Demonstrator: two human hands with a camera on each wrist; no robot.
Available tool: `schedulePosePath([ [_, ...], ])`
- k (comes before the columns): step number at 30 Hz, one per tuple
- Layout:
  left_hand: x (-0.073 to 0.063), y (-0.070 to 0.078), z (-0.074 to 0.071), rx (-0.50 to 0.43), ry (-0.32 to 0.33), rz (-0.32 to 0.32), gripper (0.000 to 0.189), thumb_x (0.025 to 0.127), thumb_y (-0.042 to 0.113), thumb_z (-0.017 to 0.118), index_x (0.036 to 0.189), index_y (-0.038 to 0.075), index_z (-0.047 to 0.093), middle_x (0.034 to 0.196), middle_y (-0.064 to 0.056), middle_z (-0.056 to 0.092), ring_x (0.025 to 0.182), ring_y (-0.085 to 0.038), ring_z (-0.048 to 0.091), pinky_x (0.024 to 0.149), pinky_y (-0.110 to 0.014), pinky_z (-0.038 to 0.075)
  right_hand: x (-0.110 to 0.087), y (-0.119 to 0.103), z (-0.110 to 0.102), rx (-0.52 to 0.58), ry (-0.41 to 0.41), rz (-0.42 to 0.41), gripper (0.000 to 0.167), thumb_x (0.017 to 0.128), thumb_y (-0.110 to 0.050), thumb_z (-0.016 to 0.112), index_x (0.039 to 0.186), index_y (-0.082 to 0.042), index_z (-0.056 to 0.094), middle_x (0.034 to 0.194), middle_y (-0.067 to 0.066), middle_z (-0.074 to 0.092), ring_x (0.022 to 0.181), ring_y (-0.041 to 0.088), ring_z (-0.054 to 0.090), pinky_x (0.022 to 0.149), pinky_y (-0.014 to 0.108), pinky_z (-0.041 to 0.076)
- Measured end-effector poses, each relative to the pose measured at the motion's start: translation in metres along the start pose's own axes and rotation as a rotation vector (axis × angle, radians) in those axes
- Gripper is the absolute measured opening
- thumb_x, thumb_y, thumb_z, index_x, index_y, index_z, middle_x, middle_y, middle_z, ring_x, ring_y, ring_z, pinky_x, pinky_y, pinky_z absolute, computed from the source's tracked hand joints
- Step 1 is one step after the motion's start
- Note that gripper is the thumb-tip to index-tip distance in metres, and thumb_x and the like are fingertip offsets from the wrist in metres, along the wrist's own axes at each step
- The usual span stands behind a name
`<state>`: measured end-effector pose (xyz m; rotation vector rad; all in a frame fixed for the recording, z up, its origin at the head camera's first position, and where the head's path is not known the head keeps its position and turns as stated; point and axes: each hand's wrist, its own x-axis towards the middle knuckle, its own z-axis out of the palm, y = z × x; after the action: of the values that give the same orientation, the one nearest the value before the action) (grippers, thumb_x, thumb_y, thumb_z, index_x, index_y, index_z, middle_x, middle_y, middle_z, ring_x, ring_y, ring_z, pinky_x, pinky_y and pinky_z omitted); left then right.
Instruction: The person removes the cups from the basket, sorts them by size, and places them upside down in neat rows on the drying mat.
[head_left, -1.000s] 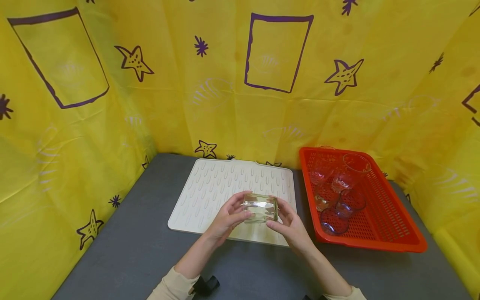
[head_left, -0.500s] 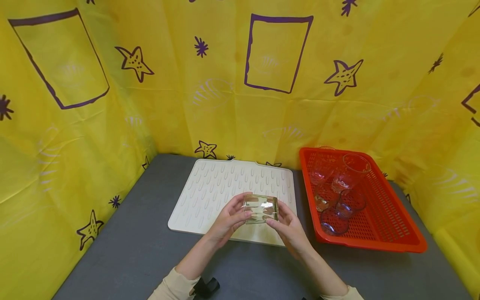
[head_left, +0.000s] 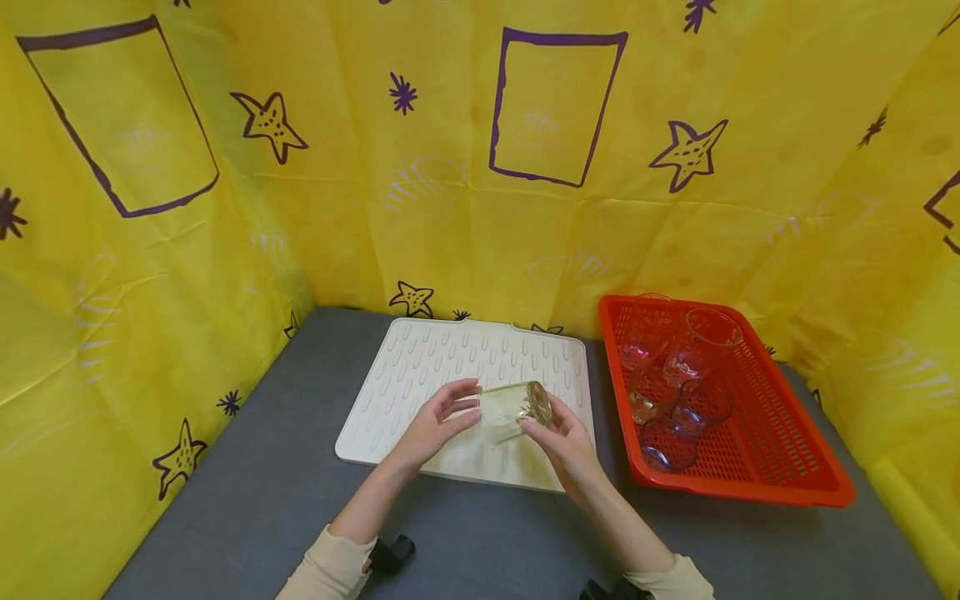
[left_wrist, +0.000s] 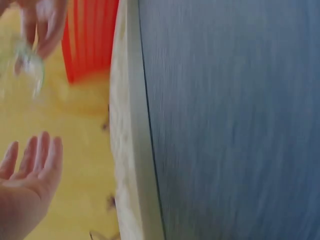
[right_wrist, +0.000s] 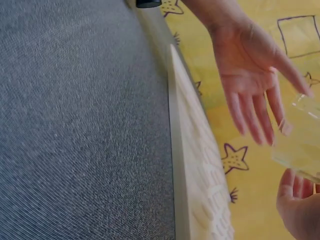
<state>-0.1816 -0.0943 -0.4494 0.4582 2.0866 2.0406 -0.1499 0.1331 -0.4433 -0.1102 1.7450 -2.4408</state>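
Just eased my left hand (head_left: 435,429) off the glass tumbler (head_left: 501,408), which has tilted over since half a second ago. Left's loose now, fingers relaxed round nothing; the left-wrist view shows a gap. Tumbler's sideways in the air above the white draining tray (head_left: 390,392), and my right hand (head_left: 564,437) pinches its right end. When turning it, I'd keep that pinch firm but gentle, left palm near as a catch. Can't tell which end is the mouth, and the glasses (head_left: 703,404) in the red basket (head_left: 750,491) overlap too much to sort out.
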Motion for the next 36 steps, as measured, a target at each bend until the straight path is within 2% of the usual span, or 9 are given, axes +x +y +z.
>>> schedulePosePath([
  [4,0.009,-0.002,-0.030,0.095,0.186,0.031,0.047,0.095,0.018,0.065,0.137,0.004,0.050,0.136,-0.021,0.051,0.127,-0.032,0.049,0.105,-0.046,0.039,0.006,0.003,0.000,-0.010,0.050,0.007,0.060,0.089,0.002,0.062,0.144,0.002,0.039,0.142,0.020,0.044,0.115,0.019,0.054,0.096,0.025,0.047],
  [7,0.014,-0.004,-0.057,0.174,0.335,0.022,0.048,0.095,0.020,0.066,0.137,0.003,0.049,0.135,-0.021,0.051,0.128,-0.034,0.046,0.107,-0.048,0.035,0.011,0.004,0.000,-0.044,0.078,0.007,0.060,0.088,0.000,0.064,0.144,0.001,0.041,0.139,0.020,0.048,0.112,0.018,0.057,0.094,0.025,0.048],
  [9,0.016,-0.006,-0.073,0.230,0.415,-0.012,0.051,0.094,0.022,0.066,0.138,0.003,0.047,0.137,-0.020,0.050,0.130,-0.033,0.043,0.109,-0.047,0.033,0.014,0.005,0.001,-0.062,0.090,0.002,0.060,0.088,-0.001,0.066,0.143,0.000,0.043,0.136,0.019,0.051,0.109,0.018,0.058,0.093,0.025,0.048],
  [12,0.016,-0.009,-0.094,0.303,0.475,-0.085,0.057,0.095,0.025,0.064,0.142,0.002,0.040,0.142,-0.020,0.045,0.134,-0.034,0.038,0.111,-0.046,0.029,0.018,0.006,0.002,-0.080,0.109,0.004,0.057,0.087,-0.002,0.068,0.140,0.000,0.047,0.130,0.016,0.056,0.106,0.018,0.058,0.091,0.025,0.050],
  [14,0.015,-0.011,-0.105,0.342,0.480,-0.142,0.063,0.096,0.028,0.062,0.146,0.002,0.034,0.146,-0.021,0.039,0.137,-0.035,0.033,0.113,-0.046,0.026,0.019,0.008,0.003,-0.093,0.116,0.004,0.056,0.086,-0.002,0.069,0.139,0.001,0.048,0.126,0.014,0.058,0.104,0.018,0.058,0.089,0.025,0.050],
  [17,0.012,-0.012,-0.117,0.382,0.447,-0.230,0.070,0.097,0.032,0.059,0.150,0.001,0.025,0.152,-0.022,0.030,0.140,-0.038,0.027,0.114,-0.048,0.024,0.020,0.009,0.004,-0.114,0.113,0.000,0.056,0.086,-0.002,0.070,0.138,0.002,0.049,0.122,0.012,0.059,0.102,0.017,0.058,0.086,0.024,0.050],
  [23,0.007,-0.016,-0.127,0.439,0.349,-0.370,0.080,0.098,0.036,0.057,0.153,-0.004,0.015,0.154,-0.027,0.023,0.141,-0.042,0.024,0.112,-0.053,0.025,0.022,0.011,0.007,-0.144,0.110,0.000,0.058,0.084,-0.002,0.072,0.137,0.002,0.050,0.124,0.013,0.058,0.106,0.017,0.056,0.086,0.024,0.049],
  [28,0.007,-0.021,-0.131,0.440,0.313,-0.409,0.078,0.098,0.032,0.057,0.151,-0.007,0.015,0.153,-0.030,0.023,0.140,-0.042,0.023,0.112,-0.052,0.024,0.025,0.011,0.008,-0.182,0.115,0.007,0.058,0.082,-0.005,0.075,0.136,-0.001,0.053,0.127,0.013,0.056,0.109,0.021,0.054,0.088,0.026,0.048],
  [36,0.006,-0.032,-0.141,0.460,0.296,-0.409,0.072,0.096,0.024,0.060,0.149,-0.008,0.023,0.147,-0.029,0.033,0.134,-0.040,0.032,0.110,-0.052,0.028,0.029,0.013,0.010,-0.231,0.109,0.004,0.058,0.082,-0.008,0.076,0.135,-0.003,0.055,0.128,0.011,0.056,0.113,0.023,0.052,0.090,0.029,0.046],
])
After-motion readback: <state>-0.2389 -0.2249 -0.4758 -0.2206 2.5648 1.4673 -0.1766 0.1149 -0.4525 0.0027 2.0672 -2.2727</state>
